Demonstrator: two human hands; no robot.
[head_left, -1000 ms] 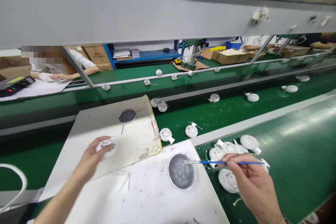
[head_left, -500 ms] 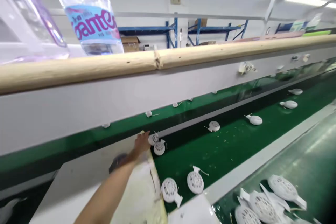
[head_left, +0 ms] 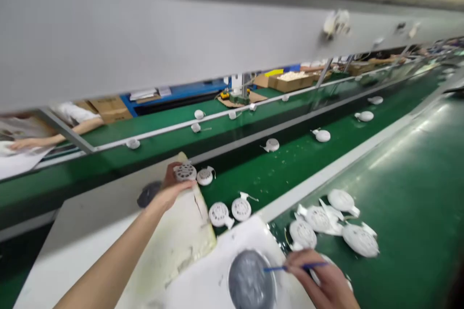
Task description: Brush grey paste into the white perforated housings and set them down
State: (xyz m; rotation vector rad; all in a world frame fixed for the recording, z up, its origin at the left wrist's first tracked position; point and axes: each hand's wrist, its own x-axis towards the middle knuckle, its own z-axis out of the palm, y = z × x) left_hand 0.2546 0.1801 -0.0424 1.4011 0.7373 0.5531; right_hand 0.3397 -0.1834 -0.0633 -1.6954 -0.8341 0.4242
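My left hand [head_left: 173, 187] is closed round a white round vented plastic part [head_left: 185, 172] at the edge of a white foam board [head_left: 119, 231]. Right beside it, a second vented part [head_left: 205, 176] lies on the green belt. Two similar parts [head_left: 219, 214] rest nearer, against the board's corner. At the lower right my right hand [head_left: 322, 277] grips a thin blue stick [head_left: 275, 268], its tip over a round dish of grey paste [head_left: 250, 280]. Whether the tip touches the paste I cannot tell. Several white parts [head_left: 319, 219] are heaped just beyond this hand.
White parts lie spaced along the green conveyor belt [head_left: 290, 174], which runs off to the right. A white overhead panel [head_left: 145, 34] crosses above it. At the far left a co-worker's arm [head_left: 47, 142] reaches over white sheets. Cardboard boxes [head_left: 292, 82] stand behind.
The view has tilted down, bringing my right hand with the blue stick and the paste dish into sight. My left hand now holds one of the vented parts beside it.
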